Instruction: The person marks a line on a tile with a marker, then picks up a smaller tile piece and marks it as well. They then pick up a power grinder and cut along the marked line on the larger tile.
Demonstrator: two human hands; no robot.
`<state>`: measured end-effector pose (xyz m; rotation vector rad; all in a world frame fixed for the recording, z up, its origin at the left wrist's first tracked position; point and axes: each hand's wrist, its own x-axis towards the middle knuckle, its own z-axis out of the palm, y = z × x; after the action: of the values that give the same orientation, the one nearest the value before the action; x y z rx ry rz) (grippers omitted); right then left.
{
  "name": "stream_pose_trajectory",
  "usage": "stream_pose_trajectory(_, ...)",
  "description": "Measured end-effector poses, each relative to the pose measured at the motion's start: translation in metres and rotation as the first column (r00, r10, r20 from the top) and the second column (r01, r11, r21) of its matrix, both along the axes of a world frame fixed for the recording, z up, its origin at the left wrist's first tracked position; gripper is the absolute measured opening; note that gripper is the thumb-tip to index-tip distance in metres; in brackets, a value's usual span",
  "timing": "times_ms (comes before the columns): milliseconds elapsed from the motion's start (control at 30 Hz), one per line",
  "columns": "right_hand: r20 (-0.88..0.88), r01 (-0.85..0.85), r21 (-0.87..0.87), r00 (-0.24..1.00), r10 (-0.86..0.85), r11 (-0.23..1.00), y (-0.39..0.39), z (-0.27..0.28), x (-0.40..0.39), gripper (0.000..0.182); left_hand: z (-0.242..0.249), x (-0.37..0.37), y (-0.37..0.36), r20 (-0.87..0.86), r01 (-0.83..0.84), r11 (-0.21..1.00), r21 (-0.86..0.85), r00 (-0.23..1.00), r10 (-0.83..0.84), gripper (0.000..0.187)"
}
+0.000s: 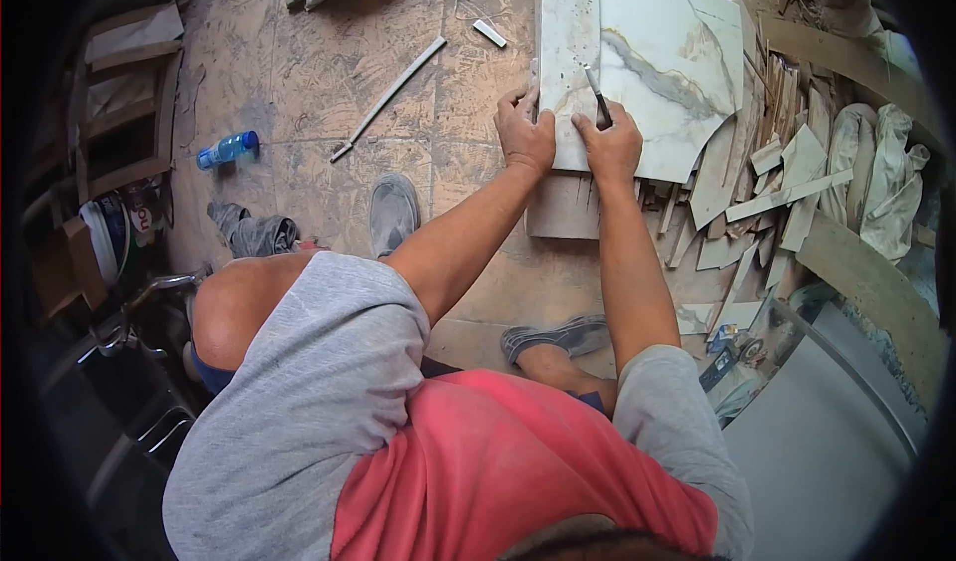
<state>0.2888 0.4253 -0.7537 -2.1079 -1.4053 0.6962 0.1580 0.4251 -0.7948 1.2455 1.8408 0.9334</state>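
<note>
A white marbled tile (672,68) lies at the upper right, with a narrower tile strip (570,23) along its left side. My left hand (525,133) grips the near left edge of the strip, its thumb on top and fingers at the side. At the strip's near right corner is my right hand (609,143), its thumb pressed on the surface. A dark pencil-like marker (598,95) with a pale tip sticks up from between its fingers. Beneath the strip, a grey block (563,208) shows at the near end.
Broken tile offcuts (787,188) pile up on the right beside pale sacks (881,178). A blue bottle (228,150), a curved thin strip (388,98) and a small white piece (489,33) lie on the floor. A grinder-like tool (732,357) sits lower right.
</note>
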Motion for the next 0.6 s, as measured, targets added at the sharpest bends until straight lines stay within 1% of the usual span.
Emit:
stream_pose_trajectory(33, -0.010, -0.009, -0.019, 1.000, 0.009, 1.000, 0.000, 0.000, 0.001, 0.044, 0.000, -0.001, 0.000, 0.005, -0.020, 0.999, -0.025, 1.000, 0.021, 0.049)
stream_pose_trajectory(67, -0.010, 0.006, -0.019, 1.000, -0.007, 1.000, 0.000, -0.002, 0.001, 0.044, 0.000, -0.001, 0.001, 0.005, -0.005, 1.000, -0.025, 1.000, 0.005, 0.049)
stream_pose_trajectory(133, -0.038, 0.004, 0.019, 0.999, -0.003, 1.000, -0.001, -0.003, 0.000, 0.042, 0.000, -0.001, 0.005, 0.065, -0.060, 0.997, -0.055, 0.996, 0.063, 0.046)
stream_pose_trajectory(200, -0.031, 0.021, -0.008, 0.999, -0.021, 1.000, -0.002, -0.004, 0.002, 0.042, -0.005, -0.002, 0.007, 0.037, -0.057, 0.995, -0.076, 0.997, 0.060, 0.045)
stream_pose_trajectory(267, -0.007, 0.008, -0.053, 1.000, -0.009, 0.999, 0.000, -0.007, 0.003, 0.043, -0.015, -0.005, 0.009, 0.129, -0.066, 0.995, -0.076, 0.989, 0.076, 0.046)
stream_pose_trajectory(400, -0.026, 0.019, -0.083, 0.999, -0.021, 0.996, -0.001, -0.005, 0.003, 0.043, -0.007, 0.001, 0.010, 0.100, -0.072, 0.994, -0.077, 0.992, 0.079, 0.042)
stream_pose_trajectory(467, -0.033, 0.026, -0.053, 0.999, -0.028, 0.998, -0.001, -0.006, 0.003, 0.041, 0.002, 0.006, 0.011, 0.121, -0.128, 0.979, -0.158, 0.982, 0.148, 0.037)
stream_pose_trajectory(500, -0.033, 0.028, -0.051, 0.999, -0.029, 0.998, -0.001, -0.005, 0.004, 0.041, 0.004, 0.006, 0.013, 0.121, -0.127, 0.980, -0.155, 0.982, 0.146, 0.037)
stream_pose_trajectory(567, -0.024, 0.021, -0.078, 0.999, -0.023, 0.997, 0.000, -0.004, 0.003, 0.042, 0.010, 0.003, 0.017, 0.036, -0.106, 0.954, -0.281, 0.992, 0.121, 0.035)
stream_pose_trajectory(600, -0.025, 0.021, -0.076, 0.999, -0.023, 0.997, 0.000, -0.003, 0.003, 0.042, 0.017, 0.003, 0.019, 0.035, -0.107, 0.954, -0.279, 0.992, 0.121, 0.035)
